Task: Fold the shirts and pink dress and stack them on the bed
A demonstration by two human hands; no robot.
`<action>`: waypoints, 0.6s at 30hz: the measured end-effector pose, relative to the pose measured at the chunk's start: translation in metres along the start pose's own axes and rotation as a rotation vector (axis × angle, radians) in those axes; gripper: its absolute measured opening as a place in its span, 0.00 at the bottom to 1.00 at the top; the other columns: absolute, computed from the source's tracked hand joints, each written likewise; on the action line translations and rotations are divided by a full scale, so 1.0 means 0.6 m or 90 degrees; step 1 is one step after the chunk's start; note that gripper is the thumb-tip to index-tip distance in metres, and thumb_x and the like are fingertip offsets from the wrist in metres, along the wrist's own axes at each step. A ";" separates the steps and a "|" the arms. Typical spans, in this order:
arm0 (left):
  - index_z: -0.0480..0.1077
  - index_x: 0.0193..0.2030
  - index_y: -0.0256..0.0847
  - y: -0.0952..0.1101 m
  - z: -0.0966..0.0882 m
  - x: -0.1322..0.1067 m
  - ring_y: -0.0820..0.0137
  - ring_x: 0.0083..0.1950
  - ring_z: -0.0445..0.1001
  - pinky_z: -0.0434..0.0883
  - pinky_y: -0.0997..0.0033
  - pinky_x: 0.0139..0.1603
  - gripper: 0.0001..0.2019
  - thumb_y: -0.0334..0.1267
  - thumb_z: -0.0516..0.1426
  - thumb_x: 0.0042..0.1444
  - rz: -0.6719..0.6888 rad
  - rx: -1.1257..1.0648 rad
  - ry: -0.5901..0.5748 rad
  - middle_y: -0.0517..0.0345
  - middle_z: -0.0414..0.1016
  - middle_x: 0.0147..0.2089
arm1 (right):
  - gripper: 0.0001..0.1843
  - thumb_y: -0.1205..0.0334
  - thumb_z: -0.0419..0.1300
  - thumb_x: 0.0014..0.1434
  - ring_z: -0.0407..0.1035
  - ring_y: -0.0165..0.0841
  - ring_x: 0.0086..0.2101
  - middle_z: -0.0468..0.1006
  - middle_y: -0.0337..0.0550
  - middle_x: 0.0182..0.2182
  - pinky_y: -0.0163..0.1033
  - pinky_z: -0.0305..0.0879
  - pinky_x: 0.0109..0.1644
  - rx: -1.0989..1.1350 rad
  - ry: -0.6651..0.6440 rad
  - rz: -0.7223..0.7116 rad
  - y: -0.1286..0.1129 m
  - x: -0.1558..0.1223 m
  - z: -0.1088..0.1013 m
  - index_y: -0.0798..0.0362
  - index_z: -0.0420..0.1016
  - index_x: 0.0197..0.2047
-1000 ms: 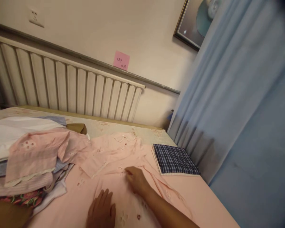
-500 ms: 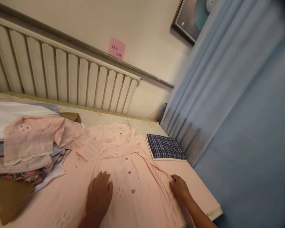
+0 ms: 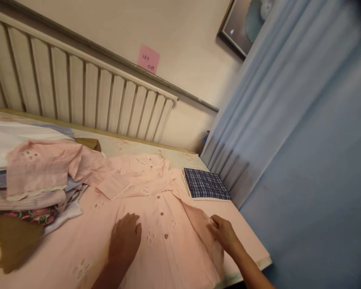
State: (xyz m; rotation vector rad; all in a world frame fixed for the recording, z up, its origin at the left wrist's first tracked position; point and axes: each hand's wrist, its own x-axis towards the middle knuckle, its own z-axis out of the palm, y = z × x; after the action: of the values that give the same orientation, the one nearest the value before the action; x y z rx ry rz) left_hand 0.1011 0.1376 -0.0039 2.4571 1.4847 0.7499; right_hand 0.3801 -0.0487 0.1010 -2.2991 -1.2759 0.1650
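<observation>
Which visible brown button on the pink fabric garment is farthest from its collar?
The brown heart-shaped button at the row's bottom, between left hand and right hand; other buttons sit nearer the collar.

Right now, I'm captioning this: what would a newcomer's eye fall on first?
A pale pink cloth garment lies spread in front, part of it held in the right hand. Beyond that hand sits a folded navy plaid cloth, and a light-blue fabric curtain hangs at the picture's right.
</observation>
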 end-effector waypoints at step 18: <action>0.74 0.49 0.36 -0.015 0.023 0.000 0.59 0.58 0.69 0.62 0.53 0.61 0.20 0.38 0.46 0.58 0.005 -0.051 0.064 0.47 0.76 0.53 | 0.05 0.62 0.59 0.53 0.62 0.25 0.25 0.71 0.33 0.23 0.28 0.52 0.27 0.020 -0.268 -0.150 -0.106 0.049 0.091 0.53 0.69 0.27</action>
State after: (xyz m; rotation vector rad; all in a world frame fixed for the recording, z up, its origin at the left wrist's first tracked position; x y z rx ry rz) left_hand 0.1008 0.1431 -0.0191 2.3996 1.4485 0.9278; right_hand 0.3292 0.0232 0.0882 -2.1328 -1.7221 0.6081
